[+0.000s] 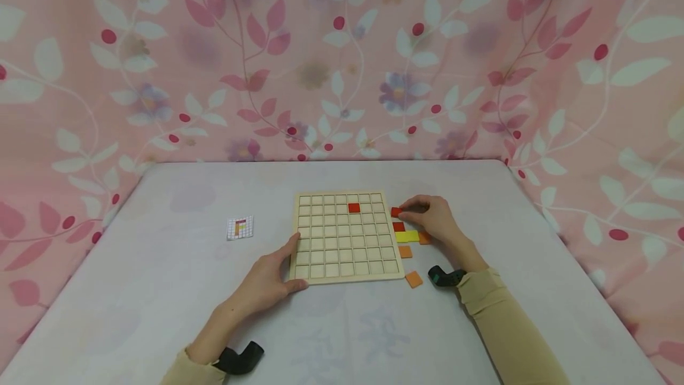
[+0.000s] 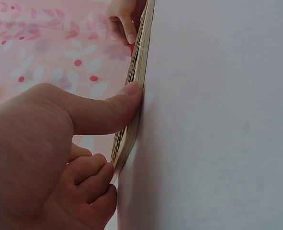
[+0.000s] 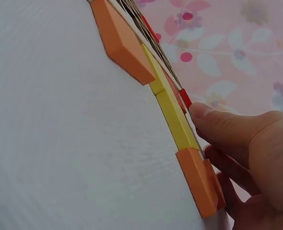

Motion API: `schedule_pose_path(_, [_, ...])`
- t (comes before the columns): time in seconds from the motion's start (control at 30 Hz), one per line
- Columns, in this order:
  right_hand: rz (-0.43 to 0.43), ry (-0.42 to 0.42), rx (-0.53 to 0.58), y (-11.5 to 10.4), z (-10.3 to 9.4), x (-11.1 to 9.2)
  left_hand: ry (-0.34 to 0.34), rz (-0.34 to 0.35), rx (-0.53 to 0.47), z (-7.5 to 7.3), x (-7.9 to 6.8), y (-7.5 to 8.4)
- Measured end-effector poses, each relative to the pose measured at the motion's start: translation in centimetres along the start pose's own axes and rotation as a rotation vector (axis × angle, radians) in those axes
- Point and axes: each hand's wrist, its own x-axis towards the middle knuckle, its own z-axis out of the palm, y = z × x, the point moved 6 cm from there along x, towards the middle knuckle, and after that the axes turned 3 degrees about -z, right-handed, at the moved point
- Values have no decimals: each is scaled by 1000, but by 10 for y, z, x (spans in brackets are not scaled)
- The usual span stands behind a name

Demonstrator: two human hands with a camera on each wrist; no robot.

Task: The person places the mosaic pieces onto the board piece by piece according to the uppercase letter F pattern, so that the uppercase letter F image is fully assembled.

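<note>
A pale wooden grid board (image 1: 347, 278) lies flat on the table, with one red square tile (image 1: 354, 208) in a cell near its far side. My left hand (image 1: 262, 281) holds the board's near left corner, thumb (image 2: 124, 98) against the front edge and fingers along the left side. Just off the board's far right side, my right hand (image 1: 437, 218) pinches a small red tile (image 1: 395, 212) between thumb and fingertips. Closer to me along that side are another red tile (image 1: 398, 227), yellow tiles (image 1: 408, 236) and several orange tiles (image 1: 405, 252).
A small printed card (image 1: 240, 228) with a coloured grid pattern lies left of the board. White cloth covers the table (image 1: 176, 290), and a pink floral curtain (image 1: 320, 64) hangs behind and at both sides. Each wrist wears a black device (image 1: 446, 277).
</note>
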Motion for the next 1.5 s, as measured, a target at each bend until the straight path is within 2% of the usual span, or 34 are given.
schedule_pose_path(0.2, [61, 21, 46, 1, -3, 0, -2, -6, 9, 1, 0, -3])
schedule_pose_path(0.4, [60, 24, 69, -15, -2, 1, -16, 3, 0, 3, 2, -3])
schedule_pose_path(0.53, [13, 26, 67, -29, 3, 4, -24, 11, -9, 4, 3, -2])
schedule_pose_path(0.77, [-121, 32, 106, -59, 20, 16, -27, 11, 2, 5, 2, -4])
schedule_pose_path(1.17, [-134, 42, 117, -87, 51, 28, -26, 19, 8, 4, 2, -4])
schedule_pose_path(1.27, [-141, 42, 144, -89, 56, 28, -26, 17, 2, 4, 2, -3])
schedule_pose_path(1.5, [-156, 49, 126, -88, 67, 31, -17, 6, -5, 1, 2, -6])
